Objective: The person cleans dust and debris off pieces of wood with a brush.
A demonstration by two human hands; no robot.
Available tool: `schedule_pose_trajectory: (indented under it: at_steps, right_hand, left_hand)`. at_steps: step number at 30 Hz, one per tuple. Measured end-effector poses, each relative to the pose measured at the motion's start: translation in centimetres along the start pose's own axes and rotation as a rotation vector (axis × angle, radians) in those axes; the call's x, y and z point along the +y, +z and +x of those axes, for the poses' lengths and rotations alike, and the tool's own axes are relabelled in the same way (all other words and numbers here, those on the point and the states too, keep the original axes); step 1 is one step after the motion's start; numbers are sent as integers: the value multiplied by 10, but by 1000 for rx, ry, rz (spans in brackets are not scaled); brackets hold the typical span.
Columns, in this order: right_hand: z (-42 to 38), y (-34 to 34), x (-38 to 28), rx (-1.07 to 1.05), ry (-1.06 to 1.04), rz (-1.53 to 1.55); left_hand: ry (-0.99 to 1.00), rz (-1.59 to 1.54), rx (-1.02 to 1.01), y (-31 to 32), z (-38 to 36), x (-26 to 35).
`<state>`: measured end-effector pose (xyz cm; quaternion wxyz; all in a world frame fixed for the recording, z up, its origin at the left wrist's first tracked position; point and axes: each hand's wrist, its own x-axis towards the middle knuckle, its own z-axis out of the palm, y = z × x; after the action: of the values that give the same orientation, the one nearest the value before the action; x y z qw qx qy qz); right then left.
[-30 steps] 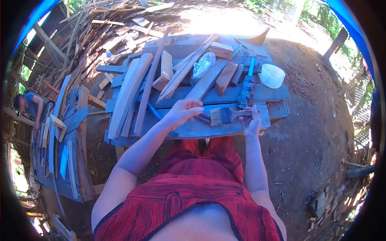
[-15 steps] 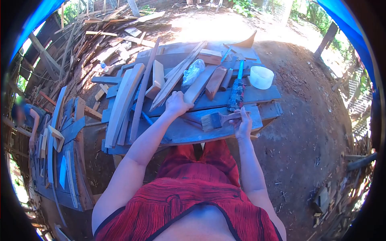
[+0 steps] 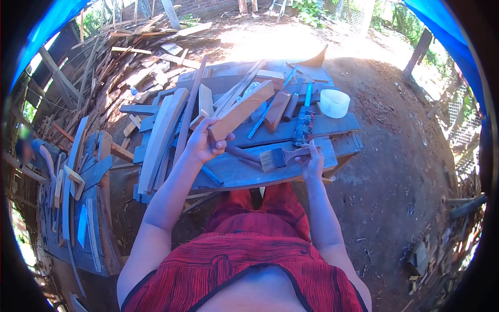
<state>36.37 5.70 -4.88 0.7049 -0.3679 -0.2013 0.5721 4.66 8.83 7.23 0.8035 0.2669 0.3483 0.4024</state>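
My left hand (image 3: 206,141) is closed around the near end of a wooden block (image 3: 243,110), which is raised and tilted above the bench (image 3: 249,174). In my right hand (image 3: 312,162) is a paintbrush (image 3: 278,157), gripped by its handle with the bristles pointing left, low over the bench's near board. A tool with a dark wrapped part and a blue end (image 3: 304,122) lies just beyond my right hand. Past the block, a clear plastic bag (image 3: 255,110) is partly hidden. A reddish wooden block (image 3: 277,111) rests to the right of it.
A white round tub (image 3: 334,104) stands at the bench's right. Long wood strips (image 3: 162,140) cover its left side. Another bench (image 3: 99,203) with wood pieces is at far left, near a person (image 3: 39,148). Scrap wood (image 3: 150,67) is piled behind.
My left hand has lifted the wooden block off the bench and turned it, moving slightly left. The right hand with the paintbrush has stayed nearly still.
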Motion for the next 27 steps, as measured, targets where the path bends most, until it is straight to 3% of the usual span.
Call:
schedule_pose_trajectory:
  at_steps: [2,7,9,12,14,15,17,20,27]
  right_hand:
    - [0,0,1,20,-6,6]
    - [-7,-15,-23,129,-15,47]
    - [-14,-19,-54,125,-191,205]
    - [-38,-11,-116,150,-378,106]
    - [-45,-7,-142,257,-682,-39]
    - [-48,-3,-146,265,-687,-47]
    - [-55,11,-145,249,-828,-264]
    - [-52,10,-118,94,-784,-440]
    - [-56,21,-59,41,-757,-879]
  left_hand:
    - [-22,-177,-193,-2,-13,0]
    - [-44,-165,-290,6,-39,-19]
    - [-84,-165,-335,8,-42,-29]
    - [-184,-183,-328,12,-36,-49]
    - [-246,-186,-308,10,-25,-66]
    - [-255,-189,-315,10,-20,-73]
    - [-310,-232,-294,11,-13,-84]
    - [-388,-309,-283,12,-8,-92]
    - [-392,-239,-212,-7,-1,-93]
